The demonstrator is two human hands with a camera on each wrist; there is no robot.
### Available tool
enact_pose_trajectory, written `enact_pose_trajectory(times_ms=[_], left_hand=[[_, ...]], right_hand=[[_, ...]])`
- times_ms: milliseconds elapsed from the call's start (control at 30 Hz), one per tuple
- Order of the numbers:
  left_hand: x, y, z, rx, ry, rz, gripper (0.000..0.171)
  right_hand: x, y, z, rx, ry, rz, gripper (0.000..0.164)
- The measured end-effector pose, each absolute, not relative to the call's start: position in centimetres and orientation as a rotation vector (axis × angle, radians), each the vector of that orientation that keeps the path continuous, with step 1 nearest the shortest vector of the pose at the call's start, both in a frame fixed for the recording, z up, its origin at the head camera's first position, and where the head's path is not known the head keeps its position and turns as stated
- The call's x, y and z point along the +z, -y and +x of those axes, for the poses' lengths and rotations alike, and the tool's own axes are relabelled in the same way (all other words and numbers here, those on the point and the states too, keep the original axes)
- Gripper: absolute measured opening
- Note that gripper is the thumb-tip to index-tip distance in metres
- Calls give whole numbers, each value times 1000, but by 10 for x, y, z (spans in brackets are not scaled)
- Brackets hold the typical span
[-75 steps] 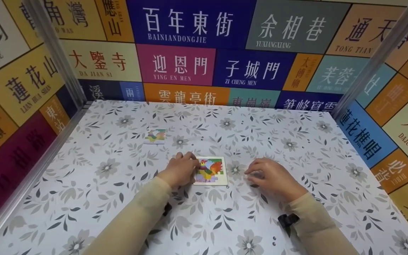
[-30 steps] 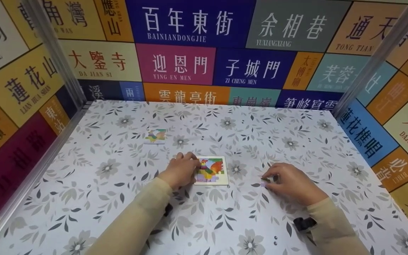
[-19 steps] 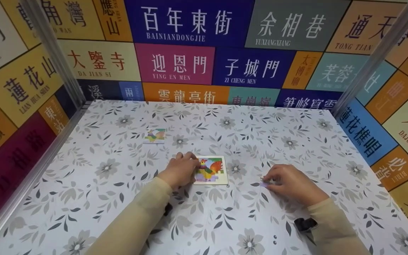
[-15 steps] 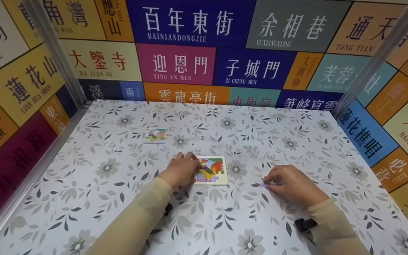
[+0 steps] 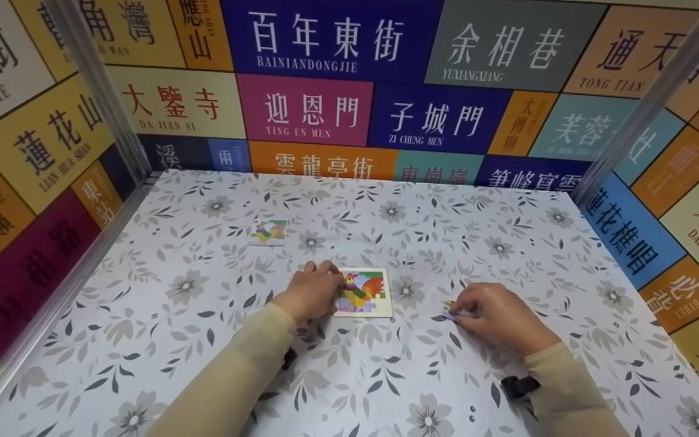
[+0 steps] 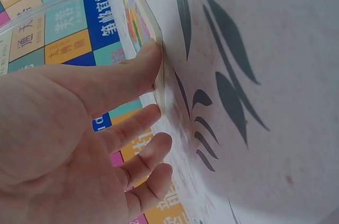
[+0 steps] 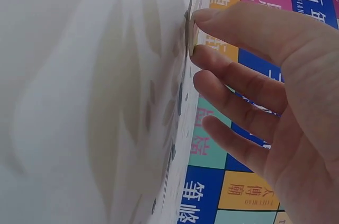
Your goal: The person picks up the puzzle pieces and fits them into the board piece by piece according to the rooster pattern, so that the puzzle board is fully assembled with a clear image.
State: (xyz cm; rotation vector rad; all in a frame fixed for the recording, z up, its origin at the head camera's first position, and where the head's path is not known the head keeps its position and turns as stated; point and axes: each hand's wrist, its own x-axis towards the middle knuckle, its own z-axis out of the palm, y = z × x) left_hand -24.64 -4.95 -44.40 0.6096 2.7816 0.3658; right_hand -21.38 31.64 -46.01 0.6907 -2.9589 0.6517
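A small jigsaw puzzle board [image 5: 361,292] with a colourful rooster picture and a cream border lies mid-table in the head view. My left hand [image 5: 312,291] grips its left edge; in the left wrist view the thumb [image 6: 145,65] presses the board's corner and the index fingertip is close below along the edge. To the right of the board, my right hand [image 5: 495,312] pinches a small puzzle piece [image 5: 448,308] between thumb and index finger. That piece appears edge-on in the right wrist view, close against the table, its printed face mostly hidden.
Farther back on the left lies a small square rooster picture [image 5: 267,233]. The table [image 5: 216,376] has a white cover with grey flowers and leaves. Upright panels [image 5: 307,112] with coloured street-name blocks stand along the back and both sides.
My right hand has moved right and slightly nearer, away from the board, and now shows a puzzle piece at its fingertips. The piece's tilt has changed slightly. My left hand has stayed at the board.
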Motion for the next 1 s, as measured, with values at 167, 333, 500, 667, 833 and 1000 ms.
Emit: enact_pose_trajectory(times_ms=[167,333,500,667,833,1000], left_hand=[[-443,50,-247,388,-2783,609,43],[-443,50,-245,382,-2800,640,41],[-443,51,-245,388,-2796,615,43],[-443,50,-245,395,-2787,585,46],[-443,50,-245,423,-2771,566,46],[-443,50,-245,386,-2790,591,46]], right_hand=[[-460,-313,-214,647,2931,707,8],[-459,-310,-213,661,2975,661,12],[-458,-307,-213,695,3004,633,14],[-457,-306,-213,686,2995,645,13],[-457,-305,-212,672,3007,605,13],[-458,-302,-211,675,2998,589,15]])
